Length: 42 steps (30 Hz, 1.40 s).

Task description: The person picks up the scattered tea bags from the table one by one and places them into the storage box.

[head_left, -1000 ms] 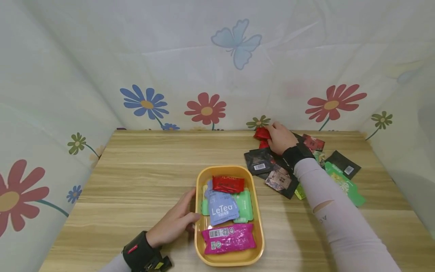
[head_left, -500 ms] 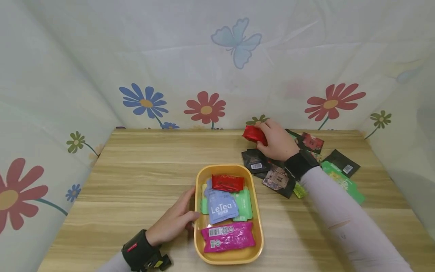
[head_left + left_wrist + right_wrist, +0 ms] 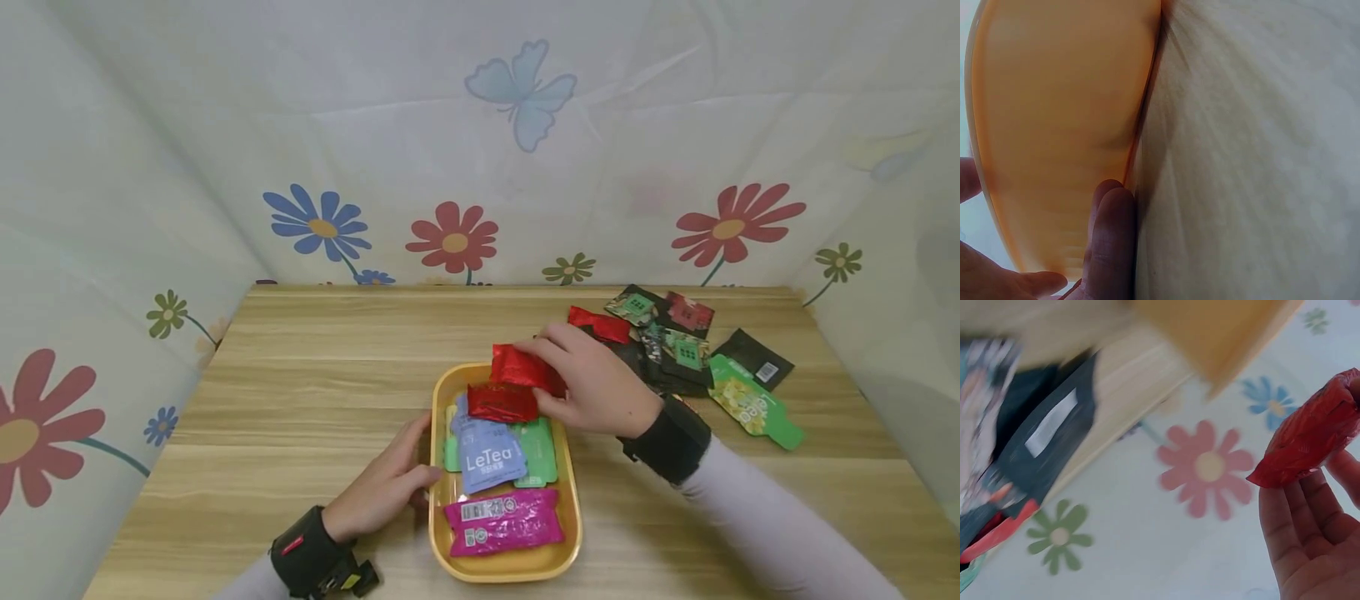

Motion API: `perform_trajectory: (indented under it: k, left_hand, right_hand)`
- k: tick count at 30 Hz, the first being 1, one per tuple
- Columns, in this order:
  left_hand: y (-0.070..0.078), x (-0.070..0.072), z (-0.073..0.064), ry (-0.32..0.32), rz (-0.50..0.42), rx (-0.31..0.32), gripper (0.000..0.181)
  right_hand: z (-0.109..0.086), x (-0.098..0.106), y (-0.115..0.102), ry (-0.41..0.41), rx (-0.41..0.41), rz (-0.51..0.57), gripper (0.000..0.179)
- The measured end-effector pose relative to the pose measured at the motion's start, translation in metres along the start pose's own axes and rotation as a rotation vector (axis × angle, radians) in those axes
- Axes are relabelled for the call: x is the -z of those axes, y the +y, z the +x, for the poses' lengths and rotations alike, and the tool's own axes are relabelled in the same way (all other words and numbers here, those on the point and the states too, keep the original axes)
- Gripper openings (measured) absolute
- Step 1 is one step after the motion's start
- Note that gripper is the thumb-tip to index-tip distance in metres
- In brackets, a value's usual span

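Observation:
In the head view my right hand [image 3: 592, 379] pinches a shiny red packet [image 3: 517, 367] between fingers and thumb, over the far end of a yellow tray [image 3: 517, 571]. The right wrist view shows the same red packet [image 3: 1310, 434] at my fingers. A second red packet [image 3: 502, 403] lies in the tray, on a blue LeTea packet [image 3: 491, 458] and a green one [image 3: 538, 454]. Nearest me in the tray is a magenta packet [image 3: 506, 523]. My left hand [image 3: 382, 483] rests against the tray's left side, its fingers along the outer wall [image 3: 1060, 112].
To the right lies a loose pile of black packets [image 3: 682, 358], with a red packet [image 3: 603, 325] at its left and a green LeTea packet [image 3: 753, 400] in front. A floral cloth backdrop [image 3: 637, 125] rises behind the wooden table [image 3: 322, 358].
My right hand has brought the red packet from the table's back edge, beside the pile, toward me and left, over the tray. The left hand has stayed against the tray.

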<state>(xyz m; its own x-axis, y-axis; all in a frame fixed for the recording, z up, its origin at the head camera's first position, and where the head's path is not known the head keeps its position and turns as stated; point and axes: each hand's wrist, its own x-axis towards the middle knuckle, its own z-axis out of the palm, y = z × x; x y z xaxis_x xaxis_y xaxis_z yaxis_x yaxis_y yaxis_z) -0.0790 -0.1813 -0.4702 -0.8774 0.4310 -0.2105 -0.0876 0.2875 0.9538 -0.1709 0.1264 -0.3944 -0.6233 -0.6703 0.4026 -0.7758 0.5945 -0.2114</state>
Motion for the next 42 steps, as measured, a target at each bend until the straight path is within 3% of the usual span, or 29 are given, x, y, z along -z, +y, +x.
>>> perform_trajectory:
  k: [11, 16, 20, 24, 31, 36, 42]
  left_hand:
    - [0.0, 0.0, 0.001, -0.009, -0.011, -0.003, 0.08]
    - [0.0, 0.0, 0.0, -0.017, -0.02, 0.005, 0.079]
    - [0.0, 0.0, 0.0, -0.022, -0.019, -0.001, 0.078]
    - [-0.001, 0.0, 0.001, -0.015, -0.005, -0.007, 0.078]
    - [-0.002, 0.001, 0.002, -0.018, 0.007, -0.001, 0.078]
    - [-0.002, 0.001, 0.002, -0.012, 0.027, 0.007, 0.078]
    - [-0.003, 0.001, 0.002, -0.007, 0.028, 0.015, 0.08]
  right_hand:
    - [-0.024, 0.014, -0.05, -0.057, 0.04, 0.103, 0.059]
    - [-0.031, 0.015, -0.051, -0.148, 0.027, 0.072, 0.096]
    - [-0.033, 0.014, -0.024, -0.14, -0.003, -0.012, 0.113]
    - [-0.034, 0.014, 0.023, -0.096, -0.058, -0.05, 0.11]
    - [-0.042, 0.006, 0.098, -0.154, -0.201, -0.083, 0.102]
    - [-0.043, 0.001, 0.125, -0.194, -0.3, -0.103, 0.097]
    - [-0.042, -0.007, 0.143, -0.225, -0.344, -0.137, 0.096]
